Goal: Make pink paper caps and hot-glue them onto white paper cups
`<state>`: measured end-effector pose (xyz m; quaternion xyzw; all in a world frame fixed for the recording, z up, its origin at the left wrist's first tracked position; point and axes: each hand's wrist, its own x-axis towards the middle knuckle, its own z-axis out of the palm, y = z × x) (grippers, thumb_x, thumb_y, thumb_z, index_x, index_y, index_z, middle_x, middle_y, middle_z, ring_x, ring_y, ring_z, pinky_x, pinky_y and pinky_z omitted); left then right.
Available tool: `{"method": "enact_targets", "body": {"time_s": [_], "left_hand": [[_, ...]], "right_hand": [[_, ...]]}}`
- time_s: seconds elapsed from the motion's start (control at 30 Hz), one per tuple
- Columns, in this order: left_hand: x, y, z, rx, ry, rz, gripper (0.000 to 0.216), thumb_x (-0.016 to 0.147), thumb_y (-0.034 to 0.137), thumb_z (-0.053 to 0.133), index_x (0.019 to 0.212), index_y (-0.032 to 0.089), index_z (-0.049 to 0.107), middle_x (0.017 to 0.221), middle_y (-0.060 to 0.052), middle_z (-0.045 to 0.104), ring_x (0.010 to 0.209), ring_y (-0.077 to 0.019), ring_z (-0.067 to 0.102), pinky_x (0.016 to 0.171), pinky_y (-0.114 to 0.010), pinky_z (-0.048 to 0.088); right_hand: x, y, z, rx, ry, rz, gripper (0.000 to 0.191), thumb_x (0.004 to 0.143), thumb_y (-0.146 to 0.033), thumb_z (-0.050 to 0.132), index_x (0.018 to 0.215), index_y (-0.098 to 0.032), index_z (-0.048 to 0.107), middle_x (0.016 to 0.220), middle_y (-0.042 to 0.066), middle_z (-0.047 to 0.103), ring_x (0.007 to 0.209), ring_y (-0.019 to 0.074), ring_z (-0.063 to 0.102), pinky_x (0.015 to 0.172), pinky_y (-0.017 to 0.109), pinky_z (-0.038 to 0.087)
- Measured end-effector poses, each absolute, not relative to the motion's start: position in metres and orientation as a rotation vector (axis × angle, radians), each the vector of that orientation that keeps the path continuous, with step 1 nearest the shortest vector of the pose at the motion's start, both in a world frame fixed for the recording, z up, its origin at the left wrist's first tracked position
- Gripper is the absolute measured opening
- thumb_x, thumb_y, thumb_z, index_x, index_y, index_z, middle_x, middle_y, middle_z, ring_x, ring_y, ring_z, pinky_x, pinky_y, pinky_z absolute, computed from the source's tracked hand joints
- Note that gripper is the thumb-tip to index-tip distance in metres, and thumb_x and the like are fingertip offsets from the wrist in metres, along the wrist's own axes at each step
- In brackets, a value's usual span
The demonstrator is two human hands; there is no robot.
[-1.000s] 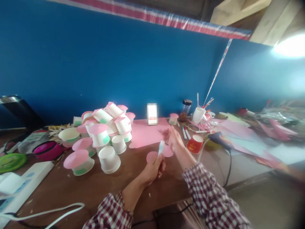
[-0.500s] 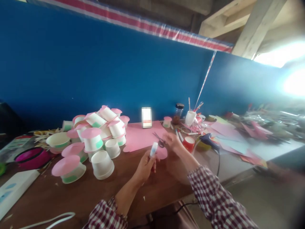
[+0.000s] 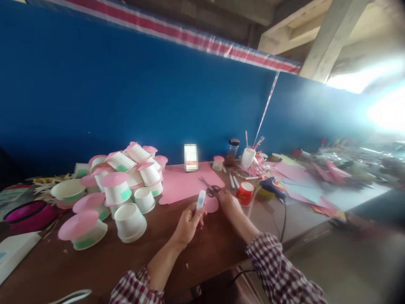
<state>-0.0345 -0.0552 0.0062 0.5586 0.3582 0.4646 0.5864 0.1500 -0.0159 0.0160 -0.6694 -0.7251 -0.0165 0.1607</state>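
In my left hand (image 3: 189,223) a white glue stick (image 3: 200,200) with a blue label stands upright, gripped by thumb and fingers. My right hand (image 3: 228,202) is low over the table, beside the dark handles of a pair of scissors (image 3: 210,185) and the right edge of a pink paper circle (image 3: 211,205). Its fingertips are bent down and partly hidden, so a hold on either thing cannot be made out. The scissors' blades lie over a large pink paper sheet (image 3: 180,181). To the left are piled white paper cups (image 3: 116,188), many with pink paper discs on them.
Right of my right hand stand a red cup (image 3: 244,194) and a blue glue gun (image 3: 272,188) with a cord. Behind are markers (image 3: 233,180), a jar (image 3: 233,151) and a white cup of tools (image 3: 248,157). Coloured paper (image 3: 300,179) spreads rightward. A blue partition (image 3: 142,93) backs the table.
My right hand has moved down, nearer the paper circle, beside the scissors. My left hand still holds the glue stick. The whole view has shifted slightly.
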Motion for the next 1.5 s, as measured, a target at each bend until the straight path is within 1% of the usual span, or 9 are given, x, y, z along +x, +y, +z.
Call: {"method": "enact_targets", "body": {"time_s": [0.2, 0.33, 0.43, 0.77, 0.9, 1.0, 1.17, 1.33, 1.5], "left_hand": [[-0.033, -0.055, 0.009, 1.267, 0.825, 1.091, 0.033, 0.08, 0.047, 0.057, 0.081, 0.015, 0.057, 0.058, 0.003, 0.047, 0.051, -0.0092, 0.045, 0.048, -0.021, 0.039], [-0.033, -0.056, 0.01, 1.245, 0.871, 1.039, 0.035, 0.079, 0.05, 0.055, 0.078, 0.016, 0.056, 0.055, 0.004, 0.046, 0.047, -0.0078, 0.043, 0.044, -0.018, 0.034], [-0.033, -0.055, 0.008, 1.269, 0.911, 1.02, 0.036, 0.08, 0.052, 0.054, 0.075, 0.016, 0.055, 0.054, 0.003, 0.046, 0.045, -0.0073, 0.042, 0.043, -0.018, 0.031], [-0.037, -0.053, 0.008, 1.532, 0.961, 1.04, 0.032, 0.08, 0.046, 0.055, 0.073, 0.016, 0.054, 0.057, 0.002, 0.051, 0.048, -0.0098, 0.046, 0.047, -0.021, 0.038], [-0.055, -0.049, 0.023, 1.702, 0.991, 1.007, 0.03, 0.081, 0.044, 0.055, 0.088, 0.015, 0.062, 0.073, -0.002, 0.061, 0.062, -0.0136, 0.055, 0.057, -0.023, 0.044], [-0.076, -0.038, 0.026, 1.71, 1.246, 1.172, 0.036, 0.088, 0.043, 0.043, 0.103, 0.017, 0.062, 0.083, -0.004, 0.065, 0.067, -0.0152, 0.058, 0.06, -0.025, 0.046], [-0.093, -0.03, 0.014, 2.156, 1.472, 0.858, 0.023, 0.085, 0.03, 0.049, 0.097, 0.023, 0.067, 0.098, -0.004, 0.067, 0.087, -0.0195, 0.06, 0.076, -0.029, 0.045], [-0.089, -0.034, 0.012, 2.38, 1.401, 0.547, 0.02, 0.084, 0.026, 0.05, 0.085, 0.023, 0.07, 0.091, -0.005, 0.066, 0.088, -0.0187, 0.059, 0.076, -0.027, 0.043], [-0.089, -0.031, 0.007, 2.343, 1.406, 0.519, 0.02, 0.085, 0.024, 0.049, 0.083, 0.023, 0.07, 0.097, -0.003, 0.065, 0.089, -0.0167, 0.059, 0.076, -0.025, 0.042]], "right_hand": [[0.142, -0.033, 0.026, -1.879, -1.999, -0.132, 0.031, 0.094, -0.024, 0.039, 0.121, -0.025, 0.054, 0.112, 0.011, 0.06, 0.081, 0.0181, 0.064, 0.065, 0.026, 0.046], [0.133, -0.055, 0.032, -1.388, -2.17, -0.325, 0.032, 0.093, -0.021, 0.038, 0.114, -0.023, 0.061, 0.107, 0.009, 0.064, 0.093, 0.0193, 0.061, 0.075, 0.026, 0.048], [0.126, -0.065, 0.037, -1.119, -2.389, -0.339, 0.033, 0.094, -0.021, 0.038, 0.118, -0.028, 0.06, 0.099, 0.007, 0.066, 0.091, 0.0187, 0.061, 0.076, 0.027, 0.048], [0.119, -0.054, 0.029, -1.197, -2.361, -0.354, 0.03, 0.092, -0.022, 0.045, 0.119, -0.024, 0.059, 0.099, 0.009, 0.065, 0.088, 0.0199, 0.06, 0.068, 0.025, 0.046], [0.123, -0.046, 0.029, -1.279, -2.216, -0.213, 0.024, 0.089, -0.027, 0.05, 0.111, -0.023, 0.061, 0.097, 0.008, 0.062, 0.081, 0.0181, 0.06, 0.064, 0.024, 0.046], [0.124, -0.041, 0.028, -1.275, -1.928, 0.014, 0.021, 0.088, -0.032, 0.053, 0.103, -0.019, 0.06, 0.099, 0.008, 0.059, 0.073, 0.0148, 0.059, 0.063, 0.023, 0.048], [0.114, -0.047, 0.023, -1.225, -1.813, 0.243, 0.015, 0.085, -0.031, 0.056, 0.094, -0.019, 0.056, 0.08, 0.002, 0.061, 0.067, 0.0146, 0.058, 0.062, 0.024, 0.048], [0.107, -0.057, 0.012, -1.137, -1.956, 0.361, 0.016, 0.087, -0.028, 0.052, 0.1, -0.019, 0.053, 0.08, 0.003, 0.063, 0.069, 0.0158, 0.061, 0.064, 0.025, 0.049], [0.104, -0.056, 0.001, -1.12, -2.083, 0.363, 0.017, 0.087, -0.025, 0.051, 0.102, -0.018, 0.054, 0.084, 0.005, 0.065, 0.073, 0.0178, 0.063, 0.067, 0.026, 0.049]]}}
